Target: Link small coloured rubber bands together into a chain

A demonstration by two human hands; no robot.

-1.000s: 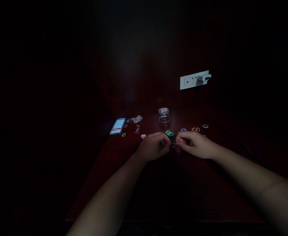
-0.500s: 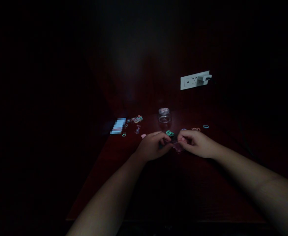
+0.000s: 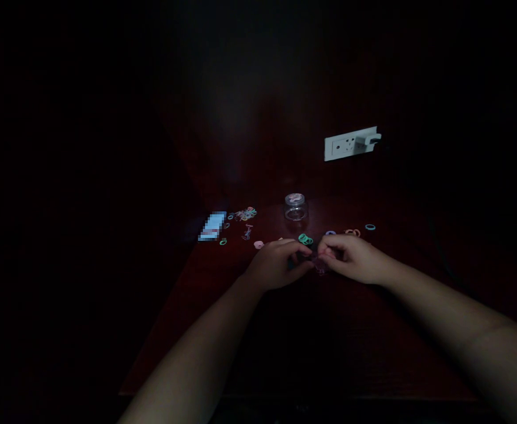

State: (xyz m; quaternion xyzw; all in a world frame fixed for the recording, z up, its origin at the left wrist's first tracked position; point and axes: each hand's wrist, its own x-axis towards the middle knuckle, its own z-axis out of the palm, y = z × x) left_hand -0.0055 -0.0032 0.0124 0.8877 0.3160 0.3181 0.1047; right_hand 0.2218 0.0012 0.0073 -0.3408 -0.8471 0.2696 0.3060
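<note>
My left hand (image 3: pixel 276 262) is over the dark red table, its thumb and index finger curved and apart, with nothing visible held between them. Facing it, my right hand (image 3: pixel 351 258) has its thumb and fingertips pinched together; what is in them is too small and dark to make out. Below the fingertips lies a little heap of pinkish, see-through pieces (image 3: pixel 320 268). Just beyond the hands are green hair ties (image 3: pixel 305 239), a purple hair tie (image 3: pixel 330 234) and orange hair ties (image 3: pixel 353 232). A pink hair tie (image 3: pixel 258 244) lies by my left knuckles.
A clear lidded jar (image 3: pixel 295 209) stands behind the hands. At the left are a lit phone (image 3: pixel 212 226), a mixed pile of small coloured bands (image 3: pixel 245 214) and a few clip-like pieces (image 3: pixel 248 232). A blue hair tie (image 3: pixel 370 227) lies right; a wall socket (image 3: pixel 351 144) holds a plug.
My left thumb and index finger have shifted slightly right, closer to my right fingertips. More of the pink hair tie shows beside the left hand. My right hand stays pinched in nearly the same place.
</note>
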